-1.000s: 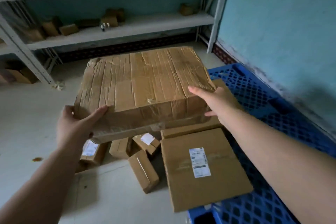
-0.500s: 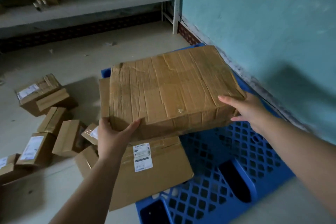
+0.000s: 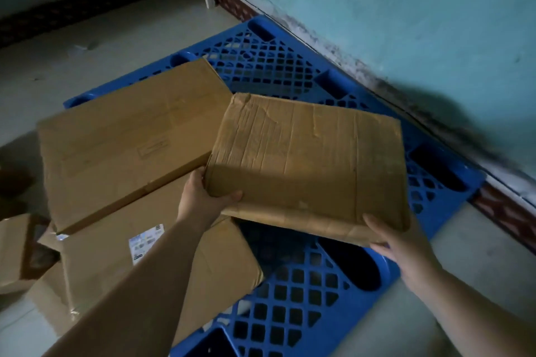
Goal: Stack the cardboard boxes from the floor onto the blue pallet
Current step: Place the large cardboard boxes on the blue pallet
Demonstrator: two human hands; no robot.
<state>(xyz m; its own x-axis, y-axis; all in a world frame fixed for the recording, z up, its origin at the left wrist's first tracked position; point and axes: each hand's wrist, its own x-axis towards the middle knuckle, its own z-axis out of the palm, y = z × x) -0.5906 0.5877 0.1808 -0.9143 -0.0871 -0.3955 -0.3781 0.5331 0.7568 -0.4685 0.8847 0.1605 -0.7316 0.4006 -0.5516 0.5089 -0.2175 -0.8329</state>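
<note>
Overhead, taped cardboard box [image 3: 307,162] between 2 hands, above blue pallet [image 3: 290,284].

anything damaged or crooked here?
The held box is creased, with a torn far-left corner, and sits tilted over the pallet. Left hand and right hand grip its near corners.

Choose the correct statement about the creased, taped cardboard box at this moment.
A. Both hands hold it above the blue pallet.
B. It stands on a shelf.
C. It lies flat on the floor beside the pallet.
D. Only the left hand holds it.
A: the left hand and the right hand each grip a near corner of the creased box, over the blue pallet.
</note>
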